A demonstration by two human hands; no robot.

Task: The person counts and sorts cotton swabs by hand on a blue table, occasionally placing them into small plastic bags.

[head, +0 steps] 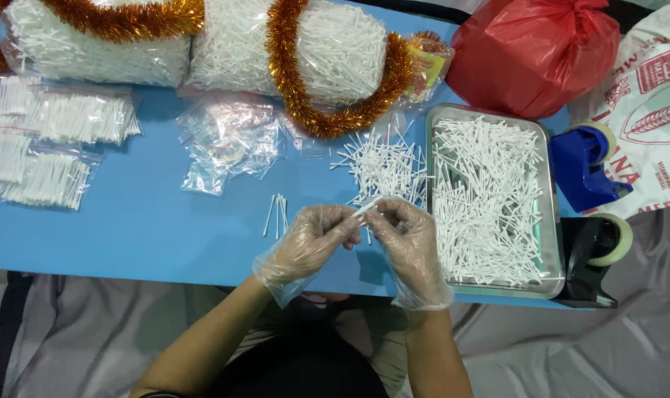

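Both my hands wear clear plastic gloves and meet over the near edge of the blue table (143, 221). My left hand (313, 239) and my right hand (407, 239) pinch a small bunch of white cotton swabs (366, 208) between their fingertips. A few swabs (277, 214) lie lined up just left of my left hand. A loose heap of swabs (385, 166) lies behind my hands. To the right, a metal tray (549, 221) is full of swabs.
Empty clear zip bags (228, 140) lie at the middle. Filled swab bags (51, 151) sit at the left. Big swab sacks wrapped in orange tinsel (327, 114) line the back. A red plastic bag (534, 55), a blue tape dispenser (582, 169) and a black one (593, 258) stand at the right.
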